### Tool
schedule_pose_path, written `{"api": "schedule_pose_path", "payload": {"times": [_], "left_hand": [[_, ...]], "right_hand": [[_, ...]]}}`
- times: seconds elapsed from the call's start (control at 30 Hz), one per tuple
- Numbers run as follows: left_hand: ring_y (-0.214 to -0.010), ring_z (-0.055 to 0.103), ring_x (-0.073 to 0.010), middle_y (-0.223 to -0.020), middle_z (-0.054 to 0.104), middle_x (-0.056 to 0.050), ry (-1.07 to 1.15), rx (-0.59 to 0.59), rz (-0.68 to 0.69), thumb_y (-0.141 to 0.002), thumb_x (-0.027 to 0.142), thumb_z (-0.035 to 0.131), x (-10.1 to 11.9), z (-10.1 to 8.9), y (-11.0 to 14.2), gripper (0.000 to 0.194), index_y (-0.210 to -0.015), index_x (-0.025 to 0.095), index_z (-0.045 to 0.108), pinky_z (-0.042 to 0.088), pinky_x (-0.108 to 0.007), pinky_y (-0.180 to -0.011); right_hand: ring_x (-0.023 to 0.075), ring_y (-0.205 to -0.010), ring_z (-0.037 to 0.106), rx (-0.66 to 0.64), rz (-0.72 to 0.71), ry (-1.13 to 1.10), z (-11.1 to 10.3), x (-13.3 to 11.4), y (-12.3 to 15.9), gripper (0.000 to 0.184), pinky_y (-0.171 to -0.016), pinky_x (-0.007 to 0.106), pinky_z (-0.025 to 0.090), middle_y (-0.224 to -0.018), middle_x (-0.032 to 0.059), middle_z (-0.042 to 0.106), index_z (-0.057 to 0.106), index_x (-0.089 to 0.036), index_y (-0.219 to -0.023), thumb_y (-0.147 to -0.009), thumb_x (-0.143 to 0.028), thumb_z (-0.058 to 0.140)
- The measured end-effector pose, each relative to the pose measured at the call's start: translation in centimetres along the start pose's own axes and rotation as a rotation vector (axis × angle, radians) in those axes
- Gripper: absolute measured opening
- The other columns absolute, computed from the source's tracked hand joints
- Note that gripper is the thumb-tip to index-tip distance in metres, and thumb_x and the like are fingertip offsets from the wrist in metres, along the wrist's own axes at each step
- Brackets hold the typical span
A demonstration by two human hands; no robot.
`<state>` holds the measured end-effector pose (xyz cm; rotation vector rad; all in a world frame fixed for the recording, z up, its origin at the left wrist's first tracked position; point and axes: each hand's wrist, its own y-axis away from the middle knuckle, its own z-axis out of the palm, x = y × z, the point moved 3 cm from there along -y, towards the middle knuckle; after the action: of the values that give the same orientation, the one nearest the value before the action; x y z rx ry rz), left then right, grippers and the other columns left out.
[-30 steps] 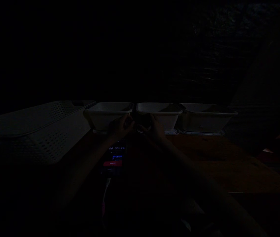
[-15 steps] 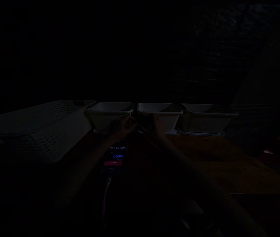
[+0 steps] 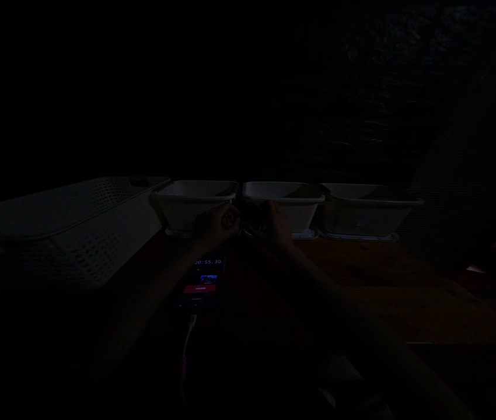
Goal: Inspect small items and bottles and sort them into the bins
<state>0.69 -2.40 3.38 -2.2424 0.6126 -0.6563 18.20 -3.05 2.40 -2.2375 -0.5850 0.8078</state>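
- Left hand [image 3: 217, 224]: fingers curled narrow, just before left tub [image 3: 182, 214]; cannot tell if holding anything.
- Right hand [image 3: 276, 227]: thumb angled toward left fingertips, before middle tub [image 3: 304, 216]; contents likewise too dark to tell.
- Handling, as judged: fingertips best close together, wrists steady, forearms clear of phone [image 3: 204, 281].
- Tubs: in a row toward far edge of wooden table [image 3: 383, 303], right tub [image 3: 366, 219] nearest right edge.
- Perforated basket [image 3: 129, 245]: left of row.

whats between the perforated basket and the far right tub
In the head view, the left tub, beside the perforated basket, and the middle tub, beside the right tub, stand there. The left hand and right hand are in front of them.
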Motion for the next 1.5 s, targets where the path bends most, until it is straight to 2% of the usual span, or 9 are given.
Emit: {"api": "schedule_pose_path", "payload": {"times": [0.13,0.33,0.57,1.17,1.5], "left_hand": [[-0.065,0.058,-0.0131,-0.076,0.063,0.002,-0.007,0.007,0.02,-0.077,0.033,0.056,0.2,0.0,0.1,0.021,-0.095,0.023,0.056,0.042,-0.023,-0.059],[-0.073,0.058,-0.0144,-0.08,0.062,0.001,-0.078,0.006,0.104,-0.077,0.028,0.054,0.8,-0.3,0.1,0.013,-0.088,0.022,0.058,0.042,-0.024,-0.063],[-0.078,0.058,-0.0149,-0.082,0.062,0.0,-0.109,0.044,0.148,-0.078,0.026,0.052,1.1,-0.5,0.0,0.011,-0.086,0.021,0.058,0.042,-0.024,-0.066],[-0.072,0.058,-0.014,-0.076,0.063,0.0,-0.055,0.109,0.092,-0.076,0.027,0.055,1.0,-0.6,0.0,0.007,-0.078,0.02,0.056,0.042,-0.024,-0.063],[-0.079,0.059,-0.0158,-0.084,0.064,0.0,-0.094,0.028,0.129,-0.077,0.028,0.055,1.1,-0.9,0.0,0.012,-0.088,0.022,0.056,0.044,-0.026,-0.068]], "right_hand": [[0.0231,-0.084,0.057,-0.015,0.021,0.003,0.0,-0.1,0.0,0.047,-0.065,0.032,0.044,-0.104,0.0126,0.054,0.042,-0.018,-0.103,-0.075,-0.052,0.058],[0.0236,-0.083,0.058,-0.028,0.048,0.004,0.3,-0.1,0.1,0.052,-0.064,0.032,0.044,-0.102,0.0132,0.058,0.044,-0.018,-0.104,-0.073,-0.058,0.057],[0.022,-0.078,0.059,-0.021,0.063,0.016,0.8,0.3,0.1,0.052,-0.059,0.029,0.041,-0.095,0.0098,0.061,0.043,-0.019,-0.101,-0.074,-0.062,0.053],[0.0192,-0.075,0.059,-0.027,0.088,-0.031,0.9,0.1,0.1,0.051,-0.059,0.027,0.04,-0.091,0.0079,0.061,0.044,-0.02,-0.097,-0.075,-0.065,0.05],[0.0191,-0.075,0.058,-0.014,0.083,0.002,0.8,0.3,0.1,0.05,-0.059,0.027,0.039,-0.092,0.0083,0.061,0.044,-0.019,-0.097,-0.075,-0.064,0.05]]}}
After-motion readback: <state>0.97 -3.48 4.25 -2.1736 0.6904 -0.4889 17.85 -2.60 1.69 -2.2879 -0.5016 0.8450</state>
